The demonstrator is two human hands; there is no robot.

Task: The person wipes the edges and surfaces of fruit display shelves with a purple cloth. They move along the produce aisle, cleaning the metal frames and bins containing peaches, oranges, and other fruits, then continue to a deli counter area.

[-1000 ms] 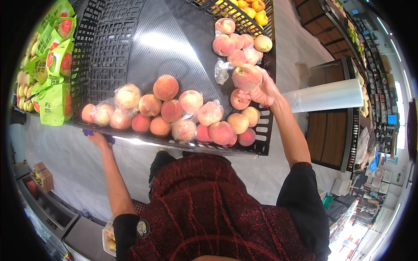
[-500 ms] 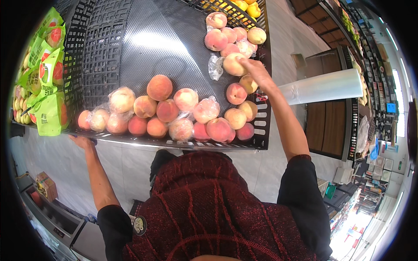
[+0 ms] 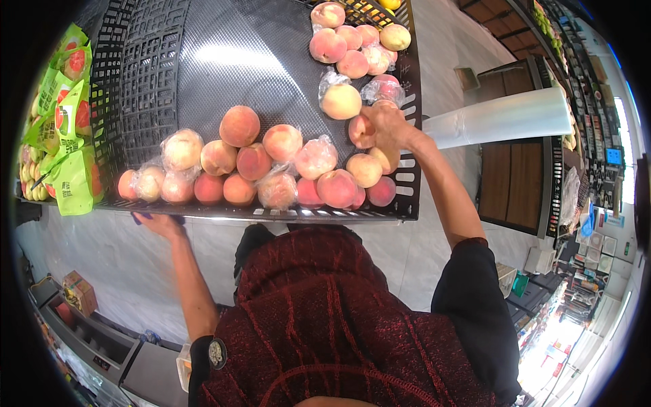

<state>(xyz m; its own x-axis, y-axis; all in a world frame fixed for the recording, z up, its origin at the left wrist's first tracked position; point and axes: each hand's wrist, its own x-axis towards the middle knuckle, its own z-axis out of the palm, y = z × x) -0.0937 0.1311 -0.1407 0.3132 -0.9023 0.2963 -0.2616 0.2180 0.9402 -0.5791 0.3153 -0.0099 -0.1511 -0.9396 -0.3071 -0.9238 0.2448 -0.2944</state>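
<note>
With 1 row of peaches (image 3: pixel 252 178) lined along the front lip of the black display tray (image 3: pixel 203 81) and more heaped behind, the right hand (image 3: pixel 386 125) grips another peach (image 3: pixel 361 130), while the left hand (image 3: pixel 159 224) clasps the tray's edge.

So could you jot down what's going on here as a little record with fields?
Place: shop aisle, black display tray of fruit
Right hand: closed around a peach at the tray's right side
Left hand: gripping the tray's front edge, something blue under the fingers
Front row: peaches piled along the edge, some wrapped in clear plastic
Far left: green bags of fruit
Right: roll of clear bags
</note>
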